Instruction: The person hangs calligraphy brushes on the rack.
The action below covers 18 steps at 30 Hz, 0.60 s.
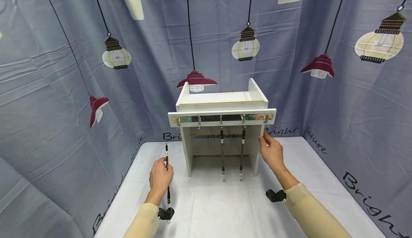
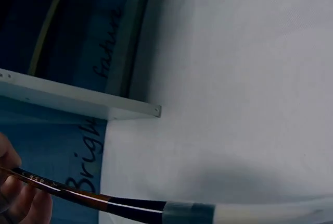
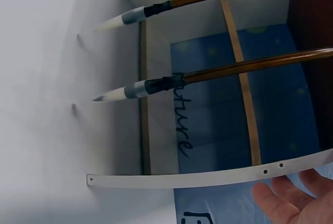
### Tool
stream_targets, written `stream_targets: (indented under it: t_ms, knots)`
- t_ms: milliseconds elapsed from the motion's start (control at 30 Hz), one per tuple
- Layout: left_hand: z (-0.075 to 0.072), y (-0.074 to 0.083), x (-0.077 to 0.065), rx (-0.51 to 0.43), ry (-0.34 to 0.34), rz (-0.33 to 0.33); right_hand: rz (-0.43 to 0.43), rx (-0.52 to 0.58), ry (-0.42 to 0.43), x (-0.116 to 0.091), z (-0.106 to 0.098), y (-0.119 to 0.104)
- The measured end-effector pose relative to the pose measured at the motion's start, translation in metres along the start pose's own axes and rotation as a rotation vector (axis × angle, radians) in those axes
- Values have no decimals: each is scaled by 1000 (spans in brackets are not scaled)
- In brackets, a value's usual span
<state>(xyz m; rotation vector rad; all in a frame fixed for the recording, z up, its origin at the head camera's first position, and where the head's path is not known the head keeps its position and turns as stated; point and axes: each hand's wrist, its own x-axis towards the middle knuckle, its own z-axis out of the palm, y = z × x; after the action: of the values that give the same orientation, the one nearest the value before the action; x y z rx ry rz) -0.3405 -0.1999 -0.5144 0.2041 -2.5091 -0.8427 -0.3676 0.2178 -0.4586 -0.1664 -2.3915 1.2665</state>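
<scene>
A dark-handled calligraphy brush [image 1: 168, 194] hangs upright from my left hand [image 1: 161, 176], which pinches its handle left of a white wooden rack [image 1: 222, 107]. In the left wrist view, the brush's pale bristles [image 2: 270, 213] point away from the fingers. Two more calligraphy brushes, one left [image 1: 222, 154] and one right [image 1: 242, 150], hang from hooks on the rack's front rail [image 1: 206, 123], tips down. Beside the rack's right side panel [image 1: 255, 152] is my right hand [image 1: 273, 154]. Its fingertips [image 3: 278, 185] touch that panel's outer face and hold no brush.
The rack stands on a white-covered table [image 1: 212, 209], with bare hooks on its rail, one at the far left [image 1: 178, 123]. A blue-grey curtain [image 1: 154, 88] printed with lamps closes off the back and sides. Straps with black mounts [image 1: 276, 196] sit at both wrists.
</scene>
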Motion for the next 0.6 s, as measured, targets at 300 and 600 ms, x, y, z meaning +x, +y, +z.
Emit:
stream_targets:
  t_ms: [300, 600]
  knots:
    - [-9, 28, -2, -72, 103, 73, 14, -3, -6, 2, 2, 0]
    - [-12, 48, -13, -127, 195, 180, 2, -5, 3, 0, 1, 0]
